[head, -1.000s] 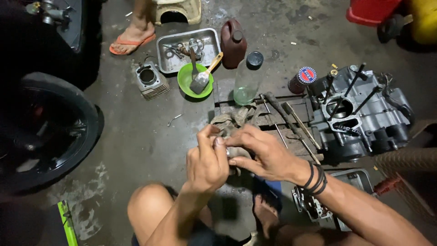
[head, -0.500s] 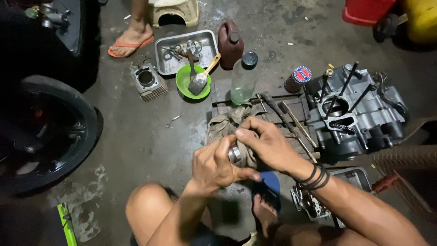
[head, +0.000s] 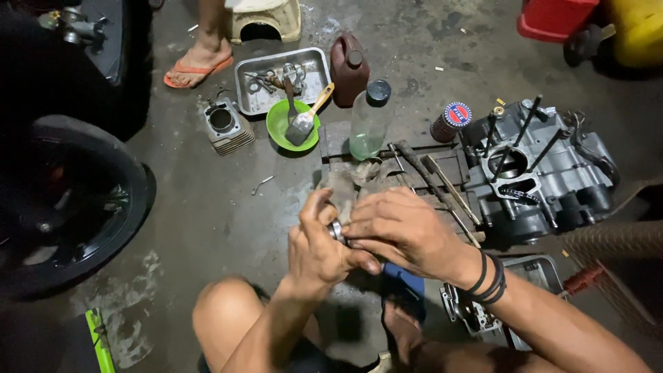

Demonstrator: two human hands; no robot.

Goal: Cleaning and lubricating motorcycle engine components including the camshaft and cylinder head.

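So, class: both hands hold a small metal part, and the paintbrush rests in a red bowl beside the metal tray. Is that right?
Not quite. The head view shows the bowl is green, not red. The rest stands: the paintbrush rests in it, beside the metal tray, and the left hand and right hand together hold a small metal part.

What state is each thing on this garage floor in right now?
Small metal part: gripped between both hands.
Left hand: closed on it.
Right hand: closed over it.
Clear bottle: upright, capped, nearly empty.
Brown jug: upright, capped.
Green bowl: holds a brush.
Engine case: opened, studs bare.
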